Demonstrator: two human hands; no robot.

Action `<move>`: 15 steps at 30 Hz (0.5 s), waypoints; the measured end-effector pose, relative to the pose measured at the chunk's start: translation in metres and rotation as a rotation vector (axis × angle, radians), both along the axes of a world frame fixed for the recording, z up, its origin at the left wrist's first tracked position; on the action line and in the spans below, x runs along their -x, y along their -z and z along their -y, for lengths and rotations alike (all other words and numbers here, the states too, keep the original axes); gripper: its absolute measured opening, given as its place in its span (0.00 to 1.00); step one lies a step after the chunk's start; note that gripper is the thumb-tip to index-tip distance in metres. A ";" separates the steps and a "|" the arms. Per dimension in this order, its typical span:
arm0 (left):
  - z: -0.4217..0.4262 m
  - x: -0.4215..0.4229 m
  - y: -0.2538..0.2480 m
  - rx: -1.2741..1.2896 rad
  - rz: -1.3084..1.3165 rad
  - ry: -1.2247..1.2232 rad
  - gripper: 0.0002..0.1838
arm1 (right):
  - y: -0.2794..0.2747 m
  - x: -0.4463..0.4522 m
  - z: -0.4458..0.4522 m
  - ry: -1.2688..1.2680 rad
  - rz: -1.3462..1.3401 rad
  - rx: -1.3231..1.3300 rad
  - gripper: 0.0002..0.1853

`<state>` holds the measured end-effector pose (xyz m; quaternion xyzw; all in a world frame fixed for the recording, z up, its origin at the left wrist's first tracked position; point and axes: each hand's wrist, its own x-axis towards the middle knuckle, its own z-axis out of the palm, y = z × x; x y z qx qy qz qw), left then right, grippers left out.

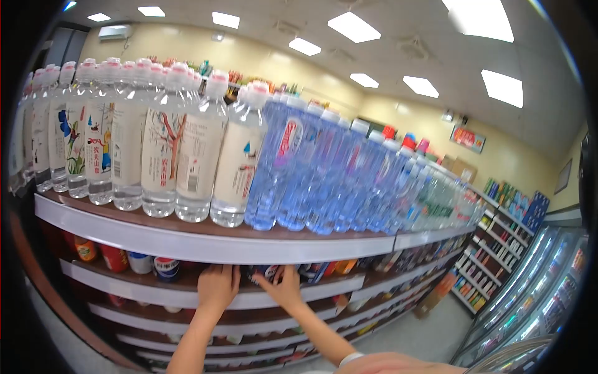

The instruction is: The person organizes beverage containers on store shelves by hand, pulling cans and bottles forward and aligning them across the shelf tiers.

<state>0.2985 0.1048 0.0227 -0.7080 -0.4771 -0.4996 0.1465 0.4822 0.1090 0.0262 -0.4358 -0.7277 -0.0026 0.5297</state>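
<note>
Both of my hands reach into the second shelf, under the price rail of the top one. My left hand (217, 290) has its fingers stretched inward, the thumb apart, nothing visible in it; the tips are partly hidden by the rail. With thumb and fingers around its near side, my right hand (286, 290) grips a dark blue can (268, 272), whose top is hidden. To the left of my left hand stand a blue and white can (166, 268), a second pale blue can (140, 262), a red can (114, 257) and an orange one (85, 249).
Clear water bottles (163, 149) and blue-tinted bottles (299, 174) crowd the top shelf, above my hands. The white price rail (187, 243) runs along its edge. Lower shelves hold more goods. Glass-door coolers (529, 280) and a far shelf (492, 255) stand at right.
</note>
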 end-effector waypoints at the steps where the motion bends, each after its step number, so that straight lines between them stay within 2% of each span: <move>1: 0.003 -0.002 -0.004 0.008 0.003 0.005 0.08 | 0.001 0.001 0.000 0.019 0.033 -0.067 0.45; 2: 0.007 -0.001 -0.007 0.023 0.000 0.001 0.08 | 0.001 0.001 0.000 0.019 0.033 -0.024 0.46; 3: 0.008 -0.002 -0.007 0.001 0.008 0.017 0.08 | 0.001 0.001 -0.001 0.059 0.081 -0.099 0.46; 4: 0.008 -0.002 -0.006 -0.019 0.009 0.029 0.08 | 0.001 0.003 -0.003 0.058 0.023 -0.136 0.42; 8: 0.008 -0.001 -0.006 -0.012 -0.001 0.029 0.07 | 0.003 0.006 -0.002 0.079 0.008 -0.170 0.41; 9: 0.008 0.000 -0.005 -0.010 -0.020 0.013 0.07 | 0.004 0.005 -0.004 0.078 0.023 -0.196 0.38; 15: 0.007 -0.004 -0.006 -0.017 -0.006 0.027 0.08 | 0.005 0.003 -0.004 0.035 -0.025 -0.156 0.32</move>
